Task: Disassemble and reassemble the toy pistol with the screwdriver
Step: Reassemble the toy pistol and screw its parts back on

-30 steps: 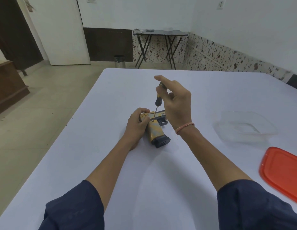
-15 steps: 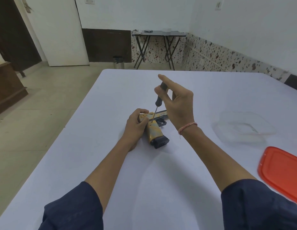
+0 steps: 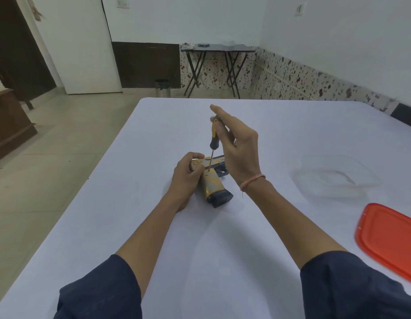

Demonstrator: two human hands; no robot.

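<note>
Across most of the frame spreads the white bench (image 3: 131,226). At the right edge lies a red lid (image 3: 388,240), with a clear container (image 3: 335,178) above it. At centre, the left hand (image 3: 186,178) curls its fingers round the yellow toy pistol (image 3: 214,187), which lies flat. The right hand (image 3: 239,153) pinches the upright screwdriver (image 3: 213,139), its tip on the pistol's grip.

— What is the person wearing?
— Dark navy cloth. The left sleeve (image 3: 98,288) and the right sleeve (image 3: 351,286) both end about the elbow, at the near edge, with the forearms bare beyond.
— Anything at the wrists?
— One thin pinkish-orange thread bracelet (image 3: 252,181), a short end hanging loose, just behind the right hand (image 3: 241,153).
</note>
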